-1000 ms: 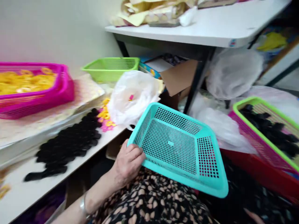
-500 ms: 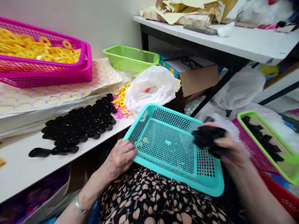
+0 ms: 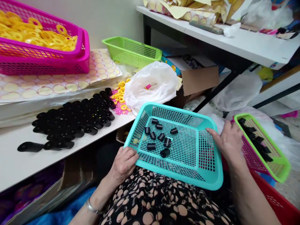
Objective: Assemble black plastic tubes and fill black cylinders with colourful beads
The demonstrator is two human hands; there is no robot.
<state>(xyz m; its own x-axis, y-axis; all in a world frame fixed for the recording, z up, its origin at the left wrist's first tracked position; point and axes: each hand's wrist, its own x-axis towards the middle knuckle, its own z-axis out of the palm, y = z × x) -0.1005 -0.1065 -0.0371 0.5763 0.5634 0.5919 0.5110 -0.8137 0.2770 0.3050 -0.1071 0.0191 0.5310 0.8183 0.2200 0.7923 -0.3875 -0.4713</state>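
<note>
A turquoise mesh basket (image 3: 187, 168) rests tilted on my lap. Several short black cylinders (image 3: 159, 137) lie loose on its floor. My left hand (image 3: 124, 162) grips the basket's near left rim, fingers curled over the edge. My right hand (image 3: 228, 140) hovers at the basket's right rim with fingers spread and nothing in it. Just right of that hand a green basket (image 3: 281, 170), nested in a pink one, holds more black cylinders (image 3: 254, 139).
A white shelf (image 3: 21, 162) on my left carries a heap of black cylinders (image 3: 72, 120), sheets of round stickers and a pink basket (image 3: 77, 62) of yellow rings. A green basket (image 3: 131, 51), white plastic bag (image 3: 152, 84), cardboard box (image 3: 199, 79) and a table (image 3: 234, 42) stand behind.
My right hand brought a handful of black cylinders over the turquoise basket and let them go; they now lie inside. The hand has drawn back to the right rim, empty.
</note>
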